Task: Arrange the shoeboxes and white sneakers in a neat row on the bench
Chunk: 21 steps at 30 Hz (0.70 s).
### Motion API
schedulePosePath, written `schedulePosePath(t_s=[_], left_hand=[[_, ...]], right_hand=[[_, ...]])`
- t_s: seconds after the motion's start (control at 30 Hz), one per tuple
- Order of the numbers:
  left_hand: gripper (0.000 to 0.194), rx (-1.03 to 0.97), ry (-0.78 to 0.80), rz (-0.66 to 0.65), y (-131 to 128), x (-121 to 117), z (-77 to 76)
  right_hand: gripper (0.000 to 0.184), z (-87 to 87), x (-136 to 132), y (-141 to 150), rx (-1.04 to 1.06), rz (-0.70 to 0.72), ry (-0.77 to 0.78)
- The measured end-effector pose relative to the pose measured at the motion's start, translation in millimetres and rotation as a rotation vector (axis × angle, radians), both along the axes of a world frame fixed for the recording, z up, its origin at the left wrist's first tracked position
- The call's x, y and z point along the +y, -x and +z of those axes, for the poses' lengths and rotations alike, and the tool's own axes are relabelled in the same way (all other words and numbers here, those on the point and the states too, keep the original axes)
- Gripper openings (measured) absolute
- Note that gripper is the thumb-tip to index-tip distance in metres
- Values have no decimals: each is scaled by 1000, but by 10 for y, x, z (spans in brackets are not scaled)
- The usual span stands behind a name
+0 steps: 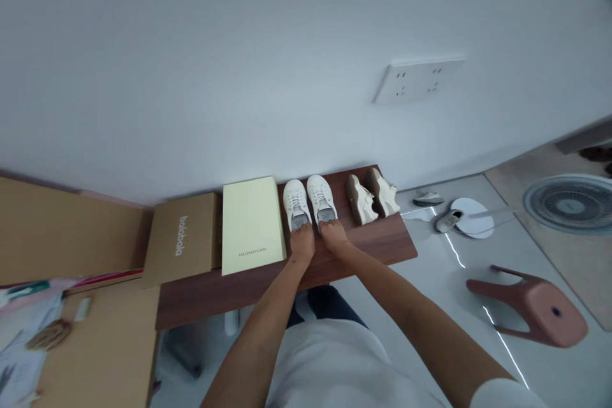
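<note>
Two white lace-up sneakers stand side by side on a dark wooden shelf [201, 296], toes toward the wall. My left hand [302, 243] is closed on the heel of the left sneaker [295, 196]. At the heel of the right sneaker [320, 191], my right hand [333, 234] grips in the same way. The fingertips of both hands are partly hidden by the shoes. Just left of the sneakers lies a pale yellow shoebox [251, 223] lettered MEIZHIYUAN. To their right, a pair of small beige shoes [362, 199] rests tilted on their sides.
A brown balabala box [179, 236] and an open cardboard box [105, 344] are at the left. Beyond the shelf's right end, a loose shoe [448, 221] lies by the fan's white base [473, 223]. A pink stool [535, 306] lies on its side. A socket plate [421, 78] is on the wall.
</note>
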<state>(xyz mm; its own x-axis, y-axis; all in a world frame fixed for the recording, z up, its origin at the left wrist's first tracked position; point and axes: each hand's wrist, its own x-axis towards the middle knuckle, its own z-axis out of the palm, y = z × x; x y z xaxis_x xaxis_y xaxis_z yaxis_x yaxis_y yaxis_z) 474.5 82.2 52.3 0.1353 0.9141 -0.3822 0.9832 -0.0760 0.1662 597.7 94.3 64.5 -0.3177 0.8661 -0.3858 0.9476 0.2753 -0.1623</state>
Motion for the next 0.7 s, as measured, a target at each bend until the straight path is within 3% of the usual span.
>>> schedulePosePath(t_s=[0.17, 0.33, 0.5, 0.7], left_hand=[[28, 39, -89, -23, 3, -18, 139], [34, -21, -180, -63, -176, 38, 331], [34, -117, -191, -202, -618, 86, 416], [30, -171, -168, -409, -1274, 120, 343]], right_hand=[[21, 111, -6, -50, 30, -29, -68], [32, 266, -29, -473, 63, -164, -209], [35, 349, -30, -1168, -10, -293, -267], [36, 270, 3, -1790, -88, -408, -265]])
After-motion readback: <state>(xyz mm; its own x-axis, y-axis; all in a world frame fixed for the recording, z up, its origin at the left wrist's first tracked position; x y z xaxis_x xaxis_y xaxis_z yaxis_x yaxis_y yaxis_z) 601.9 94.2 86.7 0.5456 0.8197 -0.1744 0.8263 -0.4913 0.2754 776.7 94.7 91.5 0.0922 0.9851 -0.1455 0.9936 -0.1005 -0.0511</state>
